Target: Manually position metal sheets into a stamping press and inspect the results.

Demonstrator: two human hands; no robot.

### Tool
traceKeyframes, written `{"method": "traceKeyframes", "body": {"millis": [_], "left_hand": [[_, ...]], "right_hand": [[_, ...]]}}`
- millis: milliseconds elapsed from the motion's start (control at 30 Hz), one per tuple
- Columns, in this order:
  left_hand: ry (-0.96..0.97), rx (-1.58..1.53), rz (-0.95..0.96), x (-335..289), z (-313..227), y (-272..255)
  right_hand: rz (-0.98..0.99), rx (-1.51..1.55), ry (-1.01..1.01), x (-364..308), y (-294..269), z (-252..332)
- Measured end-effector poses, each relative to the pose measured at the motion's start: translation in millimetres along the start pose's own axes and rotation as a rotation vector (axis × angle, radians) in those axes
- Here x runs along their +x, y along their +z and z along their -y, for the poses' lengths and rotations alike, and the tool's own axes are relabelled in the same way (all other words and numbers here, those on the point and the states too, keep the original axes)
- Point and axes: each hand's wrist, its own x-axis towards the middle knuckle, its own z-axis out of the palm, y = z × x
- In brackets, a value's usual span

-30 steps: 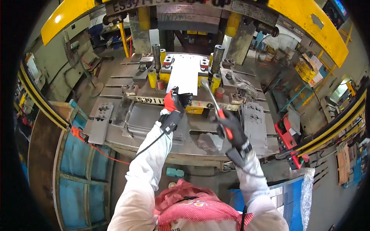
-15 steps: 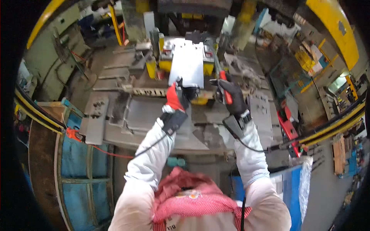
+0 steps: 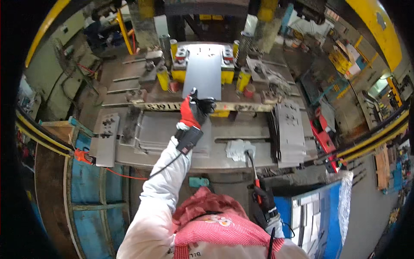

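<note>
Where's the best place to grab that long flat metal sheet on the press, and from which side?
Probably the near edge of the metal sheet, pinched between thumb and fingers from the person's side, where the left hand is: that thin, flat end reaches past the yellow blocks, while yellow posts crowd both long sides.

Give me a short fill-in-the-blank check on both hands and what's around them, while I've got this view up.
1. The left hand, gloved in black and ____, is at the near edge of the metal sheet.
2. The right hand holds a red-handled tool, its far end at a crumpled ____ bundle.
3. The large bin at lower right is ____.

Missing words: red; white; blue.
</note>
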Motion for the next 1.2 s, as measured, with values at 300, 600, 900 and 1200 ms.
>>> {"method": "traceKeyframes", "body": {"millis": [300, 600, 900, 1200], "left_hand": [[0.107, 0.015, -0.091, 61, -6, -3], [0.085, -0.055, -0.169, 83, -4, 2], [-0.108, 0.063, -0.045, 49, -37, -4], [0.638, 0.231, -0.988, -168, -58, -74]], "right_hand": [[0.08, -0.008, -0.069, -17, -3, 2], [0.056, 0.097, -0.117, -27, -11, -8], [0.086, 0.101, -0.069, -35, -13, 1], [0.134, 0.117, -0.039, -27, -25, -1]]}}
